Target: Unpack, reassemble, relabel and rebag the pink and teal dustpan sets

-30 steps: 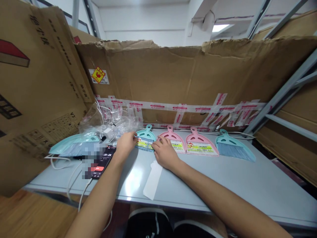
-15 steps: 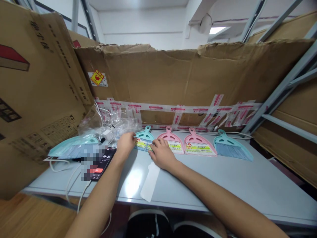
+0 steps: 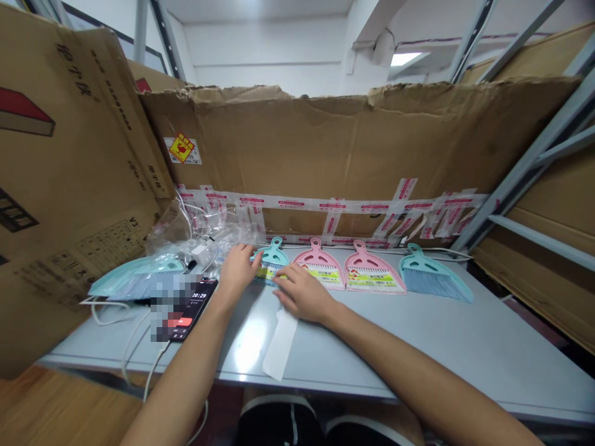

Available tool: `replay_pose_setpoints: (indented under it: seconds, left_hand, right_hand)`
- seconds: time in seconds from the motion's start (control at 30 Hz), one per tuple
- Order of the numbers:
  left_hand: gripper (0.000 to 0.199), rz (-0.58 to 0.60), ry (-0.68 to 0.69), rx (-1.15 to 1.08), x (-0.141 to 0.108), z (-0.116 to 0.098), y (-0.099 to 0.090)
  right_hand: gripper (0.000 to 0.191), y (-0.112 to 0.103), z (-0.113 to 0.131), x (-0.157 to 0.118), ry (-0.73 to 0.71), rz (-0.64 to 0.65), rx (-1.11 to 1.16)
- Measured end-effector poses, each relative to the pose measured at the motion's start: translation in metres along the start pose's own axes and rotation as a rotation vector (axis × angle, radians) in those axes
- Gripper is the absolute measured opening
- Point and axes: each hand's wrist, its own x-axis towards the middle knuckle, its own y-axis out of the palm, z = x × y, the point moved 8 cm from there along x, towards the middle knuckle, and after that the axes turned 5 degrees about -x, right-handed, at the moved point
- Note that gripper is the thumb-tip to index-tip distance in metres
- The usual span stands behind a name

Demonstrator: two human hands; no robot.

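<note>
Head view: grey surface (image 3: 465, 353) across the lower frame.
Left hand (image 3: 238, 271): curled against the left edge of the teal dustpan (image 3: 273, 254); grip cannot be told.
Right hand (image 3: 302, 294): bent fingers (image 3: 282, 280) touching that dustpan's lower right; grip cannot be told.
Teal dustpan: lying flat at centre, between the hands, brush and printed label on it.
Right of centre: two pink dustpans (image 3: 320, 266), then another teal dustpan (image 3: 430, 277).
Lower left of centre: smartphone (image 3: 193, 308), partly blurred.
</note>
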Motion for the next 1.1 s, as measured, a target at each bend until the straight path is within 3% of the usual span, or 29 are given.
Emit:
replay_pose_setpoints:
  seconds: [0.1,0.2,0.27,0.43,0.57,0.73,0.8,0.87,0.93,1.0,1.1]
  left_hand:
    - [0.037,-0.055,0.117,-0.084,-0.008,-0.024,-0.008]
    - [0.036,-0.065,0.227,-0.163,-0.017,-0.044,-0.010]
    - [0.036,-0.053,0.295,-0.198,-0.021,-0.054,-0.010]
    - [0.036,0.020,0.379,-0.263,-0.028,-0.075,-0.003]
    - [0.037,0.075,0.414,-0.306,-0.035,-0.095,0.005]
    - [0.033,0.182,0.502,-0.430,-0.050,-0.148,0.015]
    - [0.027,0.276,0.506,-0.482,-0.054,-0.175,0.023]
    - [0.022,0.359,0.389,-0.620,-0.051,-0.198,0.034]
    - [0.044,0.353,0.222,-0.862,-0.043,-0.214,0.045]
    - [0.077,0.360,0.135,-1.032,-0.037,-0.232,0.061]
    - [0.087,0.405,0.055,-1.231,-0.035,-0.252,0.090]
  right_hand:
    - [0.037,-0.006,0.037,-0.017,-0.259,0.145,0.158]
    - [0.051,-0.015,0.056,-0.036,-0.323,0.245,0.267]
    - [0.053,-0.021,0.056,-0.048,-0.311,0.281,0.313]
    - [0.045,-0.043,0.020,-0.079,-0.197,0.318,0.386]
    - [0.041,-0.063,-0.024,-0.106,0.003,0.294,0.445]
    - [0.040,-0.077,-0.085,-0.133,0.277,0.276,0.555]
    - [0.035,-0.084,-0.111,-0.138,0.377,0.174,0.668]
    - [0.033,-0.098,-0.142,-0.143,0.493,-0.073,0.774]
    - [0.038,-0.113,-0.170,-0.154,0.602,-0.372,0.858]
    - [0.045,-0.118,-0.190,-0.166,0.684,-0.589,0.948]
    - [0.051,-0.114,-0.205,-0.178,0.775,-0.710,1.090]
